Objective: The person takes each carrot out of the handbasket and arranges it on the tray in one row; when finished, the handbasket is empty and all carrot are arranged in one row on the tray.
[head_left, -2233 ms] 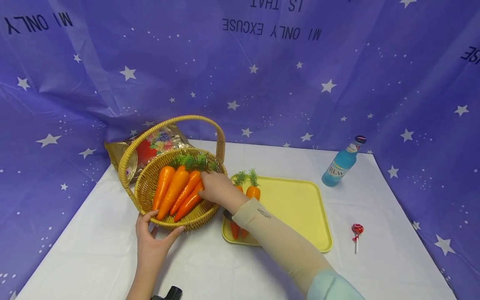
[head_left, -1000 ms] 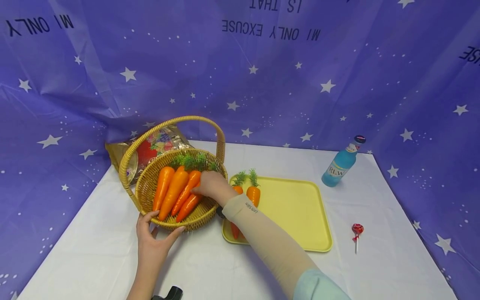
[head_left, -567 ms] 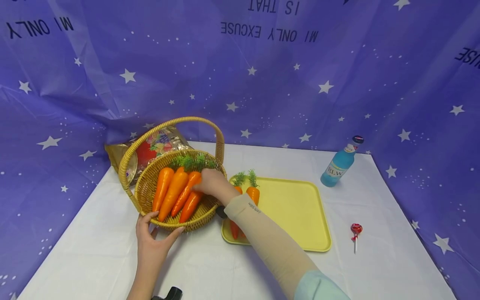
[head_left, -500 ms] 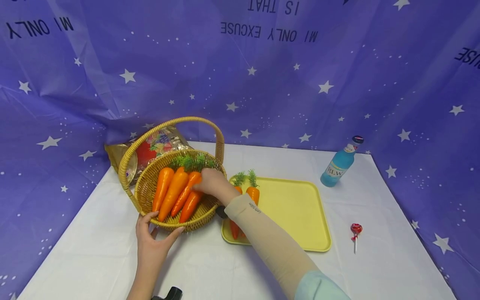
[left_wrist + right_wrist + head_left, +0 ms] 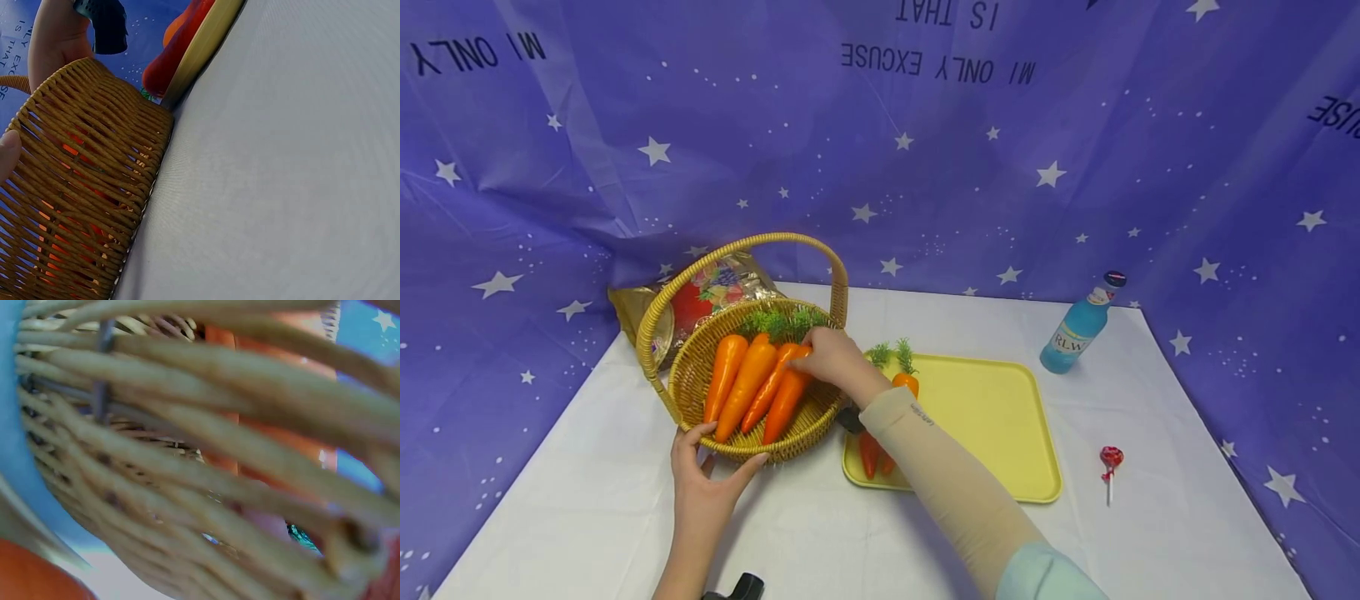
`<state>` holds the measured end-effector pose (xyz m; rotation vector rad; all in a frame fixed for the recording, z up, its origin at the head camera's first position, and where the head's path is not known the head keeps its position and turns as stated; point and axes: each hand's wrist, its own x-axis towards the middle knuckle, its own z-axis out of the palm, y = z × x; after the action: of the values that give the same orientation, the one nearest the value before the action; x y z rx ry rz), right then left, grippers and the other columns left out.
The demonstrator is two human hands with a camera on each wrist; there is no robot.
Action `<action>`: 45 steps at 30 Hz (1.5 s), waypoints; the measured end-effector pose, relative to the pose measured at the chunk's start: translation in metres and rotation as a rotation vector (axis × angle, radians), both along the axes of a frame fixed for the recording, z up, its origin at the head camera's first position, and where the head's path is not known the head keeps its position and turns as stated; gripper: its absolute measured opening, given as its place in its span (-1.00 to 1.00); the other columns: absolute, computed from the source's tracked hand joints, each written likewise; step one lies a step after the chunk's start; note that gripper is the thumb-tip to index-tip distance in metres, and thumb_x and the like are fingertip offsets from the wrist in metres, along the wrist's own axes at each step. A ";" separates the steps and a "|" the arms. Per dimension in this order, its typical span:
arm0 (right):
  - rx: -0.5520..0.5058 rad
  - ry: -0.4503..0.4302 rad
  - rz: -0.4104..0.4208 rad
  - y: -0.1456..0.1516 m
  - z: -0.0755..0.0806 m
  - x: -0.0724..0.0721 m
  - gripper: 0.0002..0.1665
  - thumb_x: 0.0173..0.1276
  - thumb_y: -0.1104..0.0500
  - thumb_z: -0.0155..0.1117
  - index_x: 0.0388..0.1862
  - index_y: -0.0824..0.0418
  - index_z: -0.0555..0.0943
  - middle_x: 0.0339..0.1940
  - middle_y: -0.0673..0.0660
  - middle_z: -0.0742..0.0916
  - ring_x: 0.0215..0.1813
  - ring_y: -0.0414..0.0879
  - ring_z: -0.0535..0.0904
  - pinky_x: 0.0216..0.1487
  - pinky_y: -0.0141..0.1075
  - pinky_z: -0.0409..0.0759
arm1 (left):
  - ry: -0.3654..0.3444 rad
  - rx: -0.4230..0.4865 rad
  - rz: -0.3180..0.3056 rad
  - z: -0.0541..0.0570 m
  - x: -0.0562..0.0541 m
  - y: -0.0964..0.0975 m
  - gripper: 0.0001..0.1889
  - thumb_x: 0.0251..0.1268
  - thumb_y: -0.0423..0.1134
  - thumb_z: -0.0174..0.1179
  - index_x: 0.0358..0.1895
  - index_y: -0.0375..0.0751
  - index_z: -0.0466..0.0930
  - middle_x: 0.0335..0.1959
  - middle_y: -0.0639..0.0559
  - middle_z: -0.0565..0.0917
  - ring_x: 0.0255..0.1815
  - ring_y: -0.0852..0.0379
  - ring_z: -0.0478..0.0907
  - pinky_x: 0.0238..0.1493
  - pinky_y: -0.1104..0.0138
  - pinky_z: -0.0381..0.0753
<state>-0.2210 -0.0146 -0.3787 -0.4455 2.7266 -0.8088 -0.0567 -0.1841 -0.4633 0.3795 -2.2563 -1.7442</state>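
Note:
My right hand (image 5: 842, 362) reaches over the rim into a wicker basket (image 5: 801, 440) and pinches the upper end of the rightmost carrot (image 5: 786, 408). To its left lie several other glossy orange carrots (image 5: 747, 387), green tops toward the back. At the basket's front edge, my left hand (image 5: 706, 487) holds the rim, thumb and fingers spread apart; its thumb tip (image 5: 9, 150) shows against the weave in the left wrist view. Blurred wicker strands (image 5: 156, 465) fill most of the right wrist view and largely hide the fingers.
Right of the basket, a yellow tray (image 5: 985, 417) bears two carrots (image 5: 868, 454), partly under my right forearm. A blue bottle (image 5: 1075, 333) stands at the back right, a red lollipop (image 5: 1111, 460) lies before it. A gold-and-red bag (image 5: 700, 300) lies behind the basket.
The rightmost carrot has turned more upright in the basket and its upper part shows more. My right hand has shifted slightly right and up with it; the left hand stays at the rim.

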 end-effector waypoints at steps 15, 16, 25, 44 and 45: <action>-0.177 -0.043 -0.077 0.025 0.018 0.001 -0.36 0.23 -0.21 0.34 0.14 0.15 0.55 -0.03 0.04 0.65 -0.09 -0.10 0.54 -0.13 -0.26 0.58 | -0.007 0.004 -0.014 0.000 0.001 -0.001 -0.14 -0.07 -0.27 0.54 0.29 -0.22 0.17 0.53 -0.12 -0.26 0.52 -0.03 -0.29 0.38 -0.05 0.20; -0.180 -0.037 -0.078 0.027 0.019 0.001 -0.36 0.23 -0.22 0.34 0.14 0.15 0.55 -0.02 0.04 0.65 -0.07 -0.10 0.54 -0.11 -0.26 0.58 | -0.011 0.004 -0.012 0.000 0.001 -0.001 -0.14 -0.07 -0.27 0.54 0.29 -0.21 0.17 0.53 -0.12 -0.26 0.52 -0.02 -0.29 0.38 -0.05 0.20; -0.269 -0.062 -0.018 0.049 0.042 0.016 -0.41 0.24 -0.19 0.34 0.12 0.12 0.55 -0.08 0.02 0.63 -0.10 -0.09 0.55 -0.11 -0.26 0.60 | 0.002 0.023 -0.026 -0.001 -0.001 -0.001 -0.13 -0.08 -0.29 0.54 0.29 -0.24 0.16 0.53 -0.10 -0.26 0.52 -0.06 -0.26 0.39 -0.05 0.19; -0.391 -0.012 -0.049 0.122 0.071 0.050 -0.56 0.24 -0.15 0.36 0.01 0.02 0.59 -0.11 0.02 0.63 -0.21 -0.04 0.60 -0.25 -0.17 0.63 | -0.016 0.012 -0.021 0.002 0.000 0.000 -0.11 -0.05 -0.26 0.53 0.31 -0.24 0.11 0.54 -0.10 -0.32 0.52 0.02 -0.45 0.41 -0.05 0.15; -0.389 -0.010 -0.054 0.126 0.071 0.051 -0.57 0.24 -0.15 0.37 0.01 0.02 0.60 -0.11 0.02 0.63 -0.21 -0.04 0.61 -0.24 -0.17 0.62 | -0.020 0.013 -0.020 0.002 0.000 0.000 -0.11 -0.05 -0.26 0.53 0.31 -0.24 0.11 0.54 -0.10 -0.31 0.52 0.03 -0.44 0.41 -0.04 0.15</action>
<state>-0.1699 0.1116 -0.3081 -0.4427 2.5797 -1.3590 -0.0562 -0.1836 -0.4613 0.3795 -2.2717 -1.7731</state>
